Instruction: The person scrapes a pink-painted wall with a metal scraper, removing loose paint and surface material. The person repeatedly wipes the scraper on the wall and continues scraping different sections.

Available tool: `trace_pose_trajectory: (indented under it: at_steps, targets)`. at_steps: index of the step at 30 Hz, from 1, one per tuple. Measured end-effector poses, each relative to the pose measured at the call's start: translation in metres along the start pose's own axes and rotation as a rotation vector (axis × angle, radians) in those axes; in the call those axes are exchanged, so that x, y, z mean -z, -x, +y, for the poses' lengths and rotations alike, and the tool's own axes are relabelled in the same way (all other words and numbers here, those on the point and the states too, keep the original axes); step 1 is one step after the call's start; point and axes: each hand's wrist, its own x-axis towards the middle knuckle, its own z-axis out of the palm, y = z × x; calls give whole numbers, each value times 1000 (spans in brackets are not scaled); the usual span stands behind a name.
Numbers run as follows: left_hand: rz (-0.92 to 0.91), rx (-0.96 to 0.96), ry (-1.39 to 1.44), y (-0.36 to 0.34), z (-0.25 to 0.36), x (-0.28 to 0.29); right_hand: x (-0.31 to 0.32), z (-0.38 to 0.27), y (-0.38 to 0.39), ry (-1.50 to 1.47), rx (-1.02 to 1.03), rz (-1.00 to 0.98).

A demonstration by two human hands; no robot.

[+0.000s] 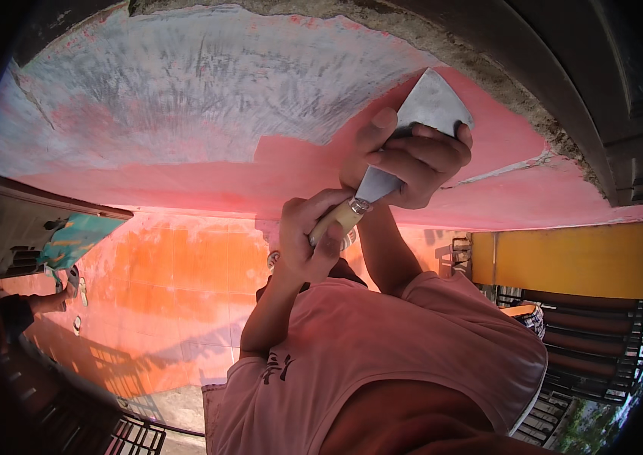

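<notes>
A scraper with a wide metal blade (435,102) and a pale handle (341,218) is held in front of the wall, blade pointing up and to the right. My left hand (308,236) is closed round the handle. Higher up, my right hand (420,161) wraps its fingers over the blade, with the thumb raised on the left side. Part of the blade is hidden behind those fingers. Behind both hands is a pink wall (219,186), with a large rough grey-white patch (185,83) at the upper left. Whether the blade touches the wall, I cannot tell.
A rough broken edge (518,95) borders the wall beside a dark frame (602,91). Orange floor (185,265) lies below. Another person's leg (47,302) shows at far left near a teal panel (82,239). At right are a yellow panel (579,262) and dark railings (587,345).
</notes>
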Motion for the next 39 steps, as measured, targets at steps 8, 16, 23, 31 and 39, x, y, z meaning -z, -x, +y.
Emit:
trace_pose_trajectory:
  at_steps: [8, 16, 23, 31, 39]
  targets:
    - [10, -45, -1, 2, -8, -2, 1, 2, 0, -35, 34, -11]
    - [76, 75, 144, 60, -42, -21, 43, 5, 49, -273, 37, -280]
    - [245, 353, 428, 107, -90, -45, 71, 8, 101, -406, 29, -516]
    - [296, 274, 705, 100, -98, -71, 69, 24, 91, -483, 177, -597]
    - [396, 162, 774, 86, -103, -96, 60, 37, 81, -631, 269, -643]
